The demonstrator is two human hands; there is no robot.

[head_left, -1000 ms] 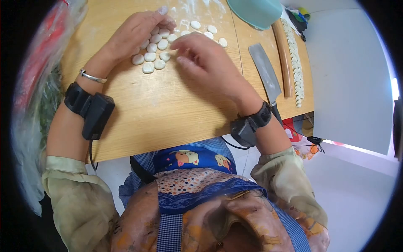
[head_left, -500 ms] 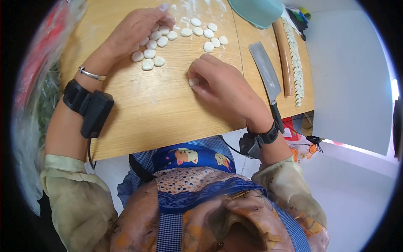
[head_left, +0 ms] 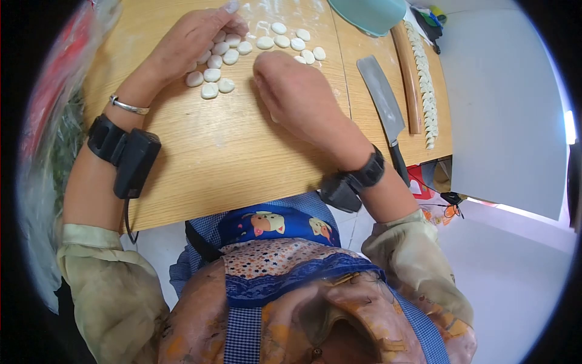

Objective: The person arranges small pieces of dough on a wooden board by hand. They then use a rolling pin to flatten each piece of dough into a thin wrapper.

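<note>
Right hand (head_left: 297, 97) has shifted left and toward the far side of the worktop (head_left: 206, 167) since the previous frame; left hand (head_left: 197, 39) nearly unchanged.
Right hand: palm down, fingers curled narrow, just beside the right group of dough discs (head_left: 282, 41) and partly covering it; contents hidden, grip cannot be told. Left hand: cupped over the edge of the left group of dough discs (head_left: 230, 57), toward the worktop's far left; hold not determinable. Cleaver (head_left: 382, 94) flat, handle toward the near right corner. Rolling pin (head_left: 407, 79) between cleaver and pleated dough row (head_left: 424, 85), which runs along the right edge. Teal bowl (head_left: 373, 15) at far right.
</note>
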